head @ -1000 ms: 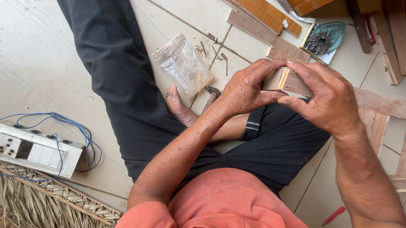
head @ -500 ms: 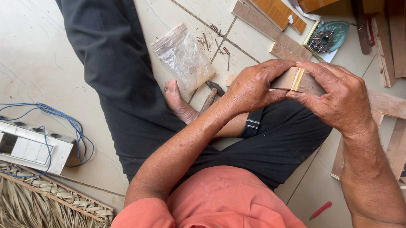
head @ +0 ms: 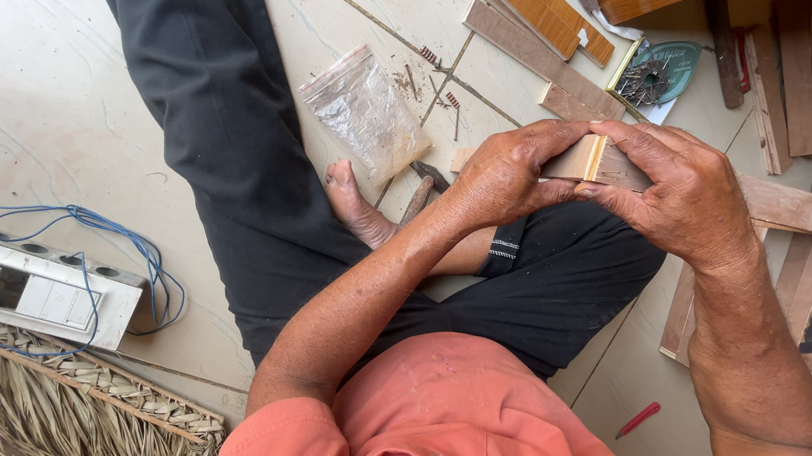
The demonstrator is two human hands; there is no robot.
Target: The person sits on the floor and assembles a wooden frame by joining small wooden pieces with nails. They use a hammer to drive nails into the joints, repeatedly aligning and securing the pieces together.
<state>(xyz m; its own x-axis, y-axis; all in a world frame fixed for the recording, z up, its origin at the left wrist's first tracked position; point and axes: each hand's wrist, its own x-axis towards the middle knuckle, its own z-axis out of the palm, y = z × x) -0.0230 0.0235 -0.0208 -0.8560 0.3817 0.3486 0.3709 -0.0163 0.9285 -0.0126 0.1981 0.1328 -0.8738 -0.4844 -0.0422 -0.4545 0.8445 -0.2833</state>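
A small wood block (head: 592,160) sits between the left hand (head: 502,180) and the right hand (head: 684,194), above the lap. A plastic bag (head: 366,112) lies on the floor (head: 32,116) beyond the foot (head: 356,208). A power strip (head: 25,288) lies far left.

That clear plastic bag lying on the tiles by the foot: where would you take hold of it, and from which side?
Pinch the clear plastic bag at its flat sealed top edge, the end farthest from the foot. Come from above on that far side: the bag lies flat on the tiled floor, its contents sag toward the lower end, and the strip looks empty and easy to pinch. Loose nails lie to its right.
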